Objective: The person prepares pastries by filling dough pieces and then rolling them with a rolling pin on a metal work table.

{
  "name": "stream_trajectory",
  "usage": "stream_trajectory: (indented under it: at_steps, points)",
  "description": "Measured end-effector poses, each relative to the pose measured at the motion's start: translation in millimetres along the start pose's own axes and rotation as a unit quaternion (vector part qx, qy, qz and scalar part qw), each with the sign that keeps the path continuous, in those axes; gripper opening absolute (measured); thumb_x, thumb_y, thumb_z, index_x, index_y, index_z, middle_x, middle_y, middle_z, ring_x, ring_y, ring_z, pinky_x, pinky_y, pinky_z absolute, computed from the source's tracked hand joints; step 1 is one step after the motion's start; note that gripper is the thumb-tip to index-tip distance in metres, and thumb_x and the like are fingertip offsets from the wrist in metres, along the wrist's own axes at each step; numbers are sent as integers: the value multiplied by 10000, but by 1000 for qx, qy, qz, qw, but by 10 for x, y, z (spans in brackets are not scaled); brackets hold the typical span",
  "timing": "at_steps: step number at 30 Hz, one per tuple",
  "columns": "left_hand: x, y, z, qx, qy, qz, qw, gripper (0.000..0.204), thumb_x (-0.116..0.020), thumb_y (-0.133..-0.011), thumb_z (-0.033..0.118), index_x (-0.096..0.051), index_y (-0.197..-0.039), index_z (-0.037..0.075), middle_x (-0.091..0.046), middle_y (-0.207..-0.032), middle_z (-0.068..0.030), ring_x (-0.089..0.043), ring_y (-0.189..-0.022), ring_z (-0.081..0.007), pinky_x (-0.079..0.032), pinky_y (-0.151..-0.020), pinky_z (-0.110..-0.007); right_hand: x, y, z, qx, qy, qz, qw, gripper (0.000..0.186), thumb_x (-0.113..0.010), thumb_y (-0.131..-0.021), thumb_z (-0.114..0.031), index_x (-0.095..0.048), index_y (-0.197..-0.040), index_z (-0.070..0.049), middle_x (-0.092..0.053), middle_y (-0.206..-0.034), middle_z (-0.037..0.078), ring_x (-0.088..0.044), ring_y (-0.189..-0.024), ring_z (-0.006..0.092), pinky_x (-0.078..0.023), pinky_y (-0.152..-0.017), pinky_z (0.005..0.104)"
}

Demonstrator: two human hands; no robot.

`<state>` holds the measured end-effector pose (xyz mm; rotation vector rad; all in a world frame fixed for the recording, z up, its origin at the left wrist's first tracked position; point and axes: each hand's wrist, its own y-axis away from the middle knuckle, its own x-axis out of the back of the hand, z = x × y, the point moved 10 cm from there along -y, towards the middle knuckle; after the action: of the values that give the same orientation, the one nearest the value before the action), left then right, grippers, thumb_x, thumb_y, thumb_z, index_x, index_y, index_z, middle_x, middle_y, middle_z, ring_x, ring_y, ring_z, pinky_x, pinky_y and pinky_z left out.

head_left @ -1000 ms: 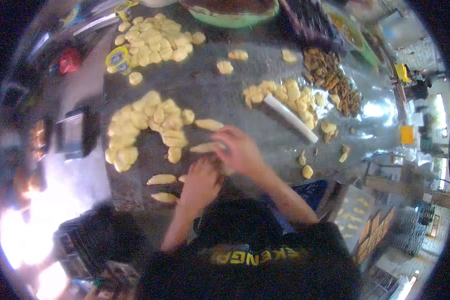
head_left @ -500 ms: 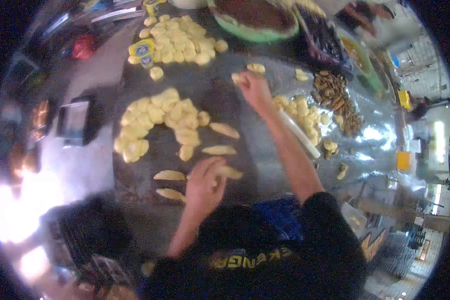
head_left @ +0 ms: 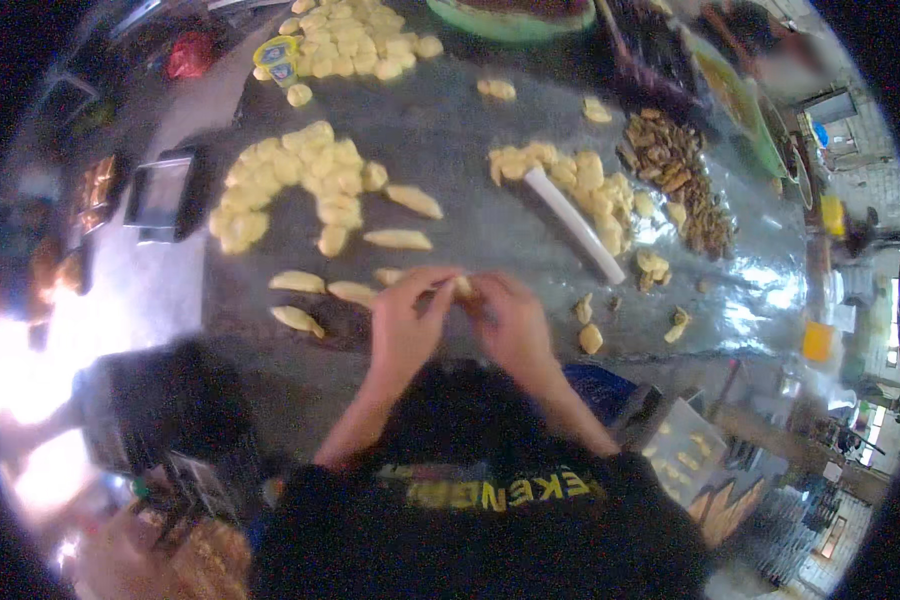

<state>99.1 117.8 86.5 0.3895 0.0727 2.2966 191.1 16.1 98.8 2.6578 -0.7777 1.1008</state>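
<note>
Close to my body, over the near edge of the table, my left hand [head_left: 408,318] and my right hand [head_left: 518,325] meet fingertip to fingertip. A small pale piece of dough [head_left: 462,287] shows between them, pinched by both; the fingers hide most of it. Left of my hands lie several long, tapered dough pieces [head_left: 297,282], one partly covered by my left hand. Beyond them, dough balls [head_left: 305,165] sit in a curved heap. To the right, a white rolling pin [head_left: 575,225] rests against a pile of dough lumps [head_left: 600,190].
Many dough balls [head_left: 355,45] and a yellow-rimmed tub [head_left: 276,55] stand at the far left. At the back are a green basin [head_left: 515,28] and a dark crate [head_left: 655,65]. Brown pieces [head_left: 660,160] are heaped at the right. A tray [head_left: 685,450] stands low at the right.
My right hand has come back from the far side of the table to join my left hand near my body. Both now pinch the dough. The whole view has shifted slightly.
</note>
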Motion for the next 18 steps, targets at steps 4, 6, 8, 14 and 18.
stream_trajectory:
  at_steps: [4,6,8,14,18]
  points:
    - [-522,465,876,-316,-181,68,929,274,-640,-811,43,-689,-1078,77,-683,-1082,-95,-639,-1007,-285,-491,-890,-387,341,392,73,13,-54,34,998,225,-628,-805,-66,-664,-1020,-8,-652,-1018,149,-636,-930,349,-522,-813,421]
    - [-787,634,935,-359,-95,54,927,250,-672,-804,79,-691,-1054,67,-694,-1062,-93,-649,-1013,-287,-496,-900,-378,308,722,413,-199,-322,-16,925,163,-633,-841,-85,-682,-969,3,-679,-986,92,-651,-890,242,-520,-790,359]
    - [-986,681,735,-282,-8,27,959,233,-687,-807,83,-689,-1038,57,-703,-1035,-89,-661,-984,-256,-504,-888,-360,341,906,482,-215,-472,-1,855,154,-629,-855,-85,-686,-967,4,-685,-982,78,-644,-879,201,-513,-781,331]
    - [-1404,731,422,-87,191,-7,978,197,-719,-822,84,-683,-1007,28,-719,-975,-72,-660,-910,-140,-515,-861,-310,343,1150,733,-230,-715,44,659,273,-574,-894,-184,-629,-1105,-20,-653,-1094,114,-618,-995,219,-487,-885,345]
    - [-1502,567,365,32,231,-12,972,201,-717,-835,102,-679,-1011,12,-711,-990,-69,-645,-948,-139,-502,-891,-314,415,978,846,-140,-840,44,522,495,-548,-891,-390,-579,-1190,3,-601,-1189,175,-568,-1119,297,-439,-1000,416]
